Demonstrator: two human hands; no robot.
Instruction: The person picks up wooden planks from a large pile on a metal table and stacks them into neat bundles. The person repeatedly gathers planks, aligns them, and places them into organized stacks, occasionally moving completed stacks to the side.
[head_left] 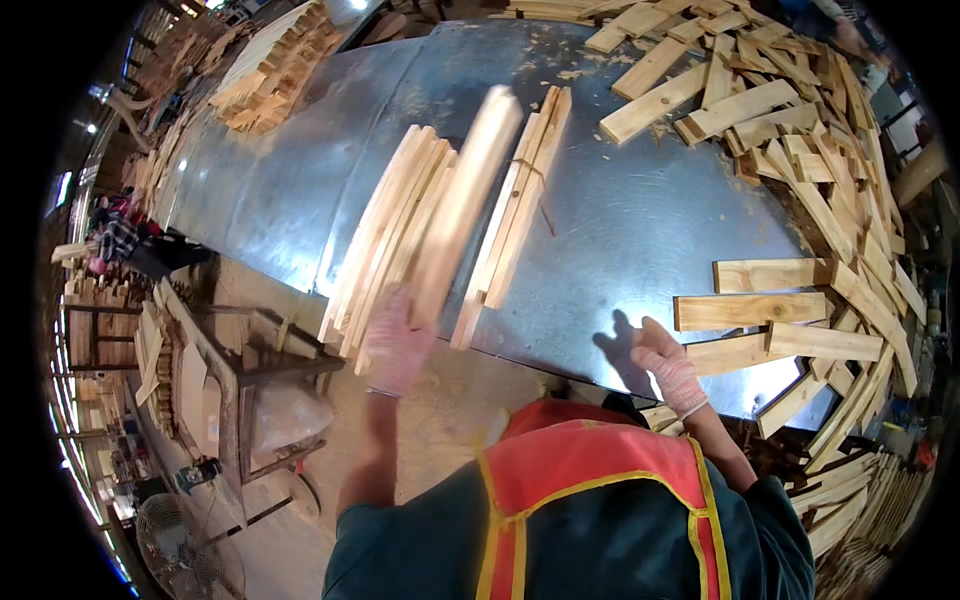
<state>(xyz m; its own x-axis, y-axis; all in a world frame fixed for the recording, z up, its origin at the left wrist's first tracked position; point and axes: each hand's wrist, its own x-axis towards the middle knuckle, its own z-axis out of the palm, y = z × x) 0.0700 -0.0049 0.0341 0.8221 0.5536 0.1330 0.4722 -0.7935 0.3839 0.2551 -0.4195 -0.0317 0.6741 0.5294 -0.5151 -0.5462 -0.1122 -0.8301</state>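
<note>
My left hand (398,345), in a pale glove and smeared by motion, grips the near end of a wooden board (468,190). That board is blurred too and lies slanting away from me over the metal table (620,220). Just left of it lies a row of long wooden strips (385,230) side by side, their near ends close to my left hand. On the board's right rests a narrower group of strips (515,205) with a thin dark line across it. My right hand (668,370), also gloved, hovers by the table's near edge, fingers loosely bent and apart, holding nothing.
A large jumbled heap of short boards (745,105) covers the table's right side, with several boards (750,311) near my right hand. Stacked strips (275,70) stand at the far left. A wooden stand (240,390) and a fan (180,540) are lower left. Another person's arm (850,35) shows far right.
</note>
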